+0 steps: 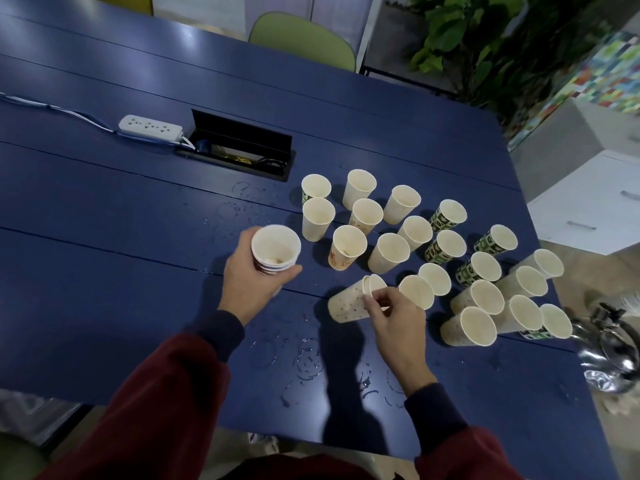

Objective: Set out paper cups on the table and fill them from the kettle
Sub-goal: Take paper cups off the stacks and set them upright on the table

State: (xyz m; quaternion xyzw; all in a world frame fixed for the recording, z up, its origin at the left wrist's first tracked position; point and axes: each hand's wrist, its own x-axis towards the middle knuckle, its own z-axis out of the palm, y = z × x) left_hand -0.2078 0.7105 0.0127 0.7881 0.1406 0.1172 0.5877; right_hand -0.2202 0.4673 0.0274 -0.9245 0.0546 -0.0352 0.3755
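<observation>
The blue table (138,209) runs out of view at the left and near edges. Right of and nearer than its black cable hatch (239,147), about twenty paper cups (388,252) stand in loose rows; whether any hold water is hard to tell. Far right of the hatch, at the table's corner, the shiny kettle (609,344) is cut off by the frame. Nearer than the hatch, the left hand (247,275) grips a nested stack of cups (275,249). The right hand (394,317) pinches the rim of a tilted dotted cup (346,306), its fingers hiding part of the mouth.

cups (401,251) clustered on table (138,216) (kettle (609,344) right); power strip (150,128) far-left
</observation>
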